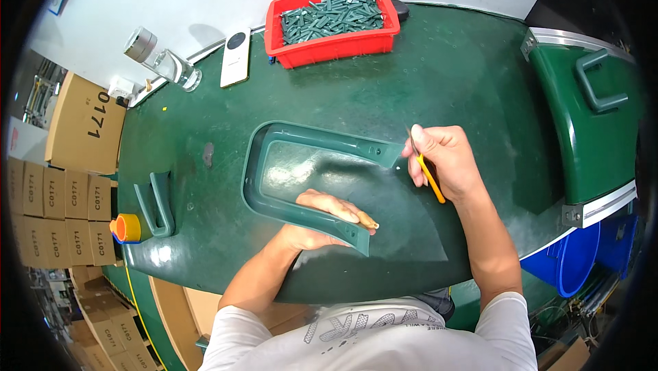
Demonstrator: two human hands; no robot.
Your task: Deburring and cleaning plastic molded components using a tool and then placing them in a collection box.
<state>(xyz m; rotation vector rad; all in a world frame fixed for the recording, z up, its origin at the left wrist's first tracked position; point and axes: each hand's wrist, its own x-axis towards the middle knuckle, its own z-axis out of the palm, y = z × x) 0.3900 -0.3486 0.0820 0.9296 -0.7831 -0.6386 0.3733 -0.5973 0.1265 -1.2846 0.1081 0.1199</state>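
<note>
A large green U-shaped plastic handle (252,177) is held over the table, its curved end to the left. My left hand (319,220) is closed round its near arm; tan covers seem to sit on some fingertips. By the end of the far arm, my right hand (445,158) closes round a slim tool with a yellow handle (430,179) and a thin pointed tip. That tip is close to the handle's end; whether it touches, I cannot tell.
On the green table (466,83), a red bin (336,50) holds many small green pieces. Nearby stand a white phone (236,59) and a glass bottle (168,66). Another green handle (162,206) and a yellow tape roll (128,228) lie left. A green panel (582,145) stands right.
</note>
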